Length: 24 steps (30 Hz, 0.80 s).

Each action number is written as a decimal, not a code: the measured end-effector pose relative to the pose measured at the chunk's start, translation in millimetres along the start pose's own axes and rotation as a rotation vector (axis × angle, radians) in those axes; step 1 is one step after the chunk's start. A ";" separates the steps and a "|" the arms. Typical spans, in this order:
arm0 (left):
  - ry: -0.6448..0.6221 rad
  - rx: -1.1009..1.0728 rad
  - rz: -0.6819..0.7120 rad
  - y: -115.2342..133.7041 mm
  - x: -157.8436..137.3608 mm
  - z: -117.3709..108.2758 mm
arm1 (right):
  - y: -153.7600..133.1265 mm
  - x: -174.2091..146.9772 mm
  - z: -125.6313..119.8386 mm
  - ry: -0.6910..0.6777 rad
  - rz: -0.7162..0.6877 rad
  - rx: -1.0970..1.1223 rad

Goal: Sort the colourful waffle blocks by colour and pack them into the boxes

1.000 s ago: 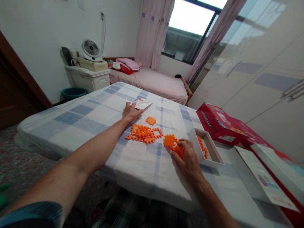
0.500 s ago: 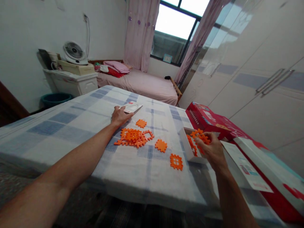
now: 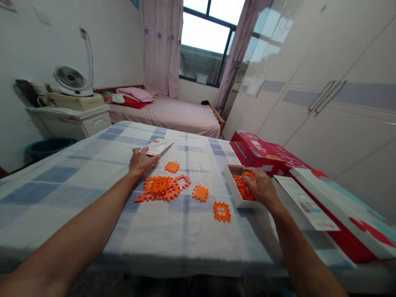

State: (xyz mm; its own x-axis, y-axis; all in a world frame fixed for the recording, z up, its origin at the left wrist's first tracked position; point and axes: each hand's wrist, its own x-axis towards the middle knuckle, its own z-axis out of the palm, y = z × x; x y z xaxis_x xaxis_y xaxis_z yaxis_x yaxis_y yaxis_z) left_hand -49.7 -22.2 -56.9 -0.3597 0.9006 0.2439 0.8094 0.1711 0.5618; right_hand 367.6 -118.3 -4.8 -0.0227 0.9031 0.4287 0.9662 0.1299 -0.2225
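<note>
An orange piece (image 3: pixel 248 176) sits between the thumb and fingers of the right hand (image 3: pixel 262 186), which is closed on it at the white box (image 3: pixel 248 204); more orange pieces (image 3: pixel 243 190) lie inside that box, just below and beside the fingertips. Left of the box on the desk (image 3: pixel 161 243) lie a window-patterned piece (image 3: pixel 222 211) and a solid square piece (image 3: pixel 200 193), both near the right hand but apart from it. Further left is an orange heap (image 3: pixel 159 186), with another solid piece (image 3: pixel 172 167) just beyond it, between the two hands and nearer the left. The left hand (image 3: pixel 142 162) touches a white printed card (image 3: pixel 158 147) past the heap, thumb and fingers spread along its near side; I cannot tell whether they grip it. The hands are well apart. Right of the white box are a red box (image 3: pixel 253 150) and a printed white flap (image 3: pixel 306 202). Behind the desk stand a pink-covered bed (image 3: pixel 176 113) and, at left, a fan (image 3: pixel 72 80)
</note>
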 end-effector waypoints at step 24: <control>0.007 0.036 0.034 4.8 -5.4 -0.9 | -52.8 -27.1 -4.1 0.228 -0.050 0.231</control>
State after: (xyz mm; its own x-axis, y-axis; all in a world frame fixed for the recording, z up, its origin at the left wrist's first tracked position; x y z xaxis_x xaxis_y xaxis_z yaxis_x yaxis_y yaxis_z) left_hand -44.3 -26.7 -54.8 -0.3343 0.9036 0.2679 0.8375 0.1545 0.5241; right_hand 318.3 -151.3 -1.0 0.0145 0.7815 0.6237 0.8811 0.2850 -0.3775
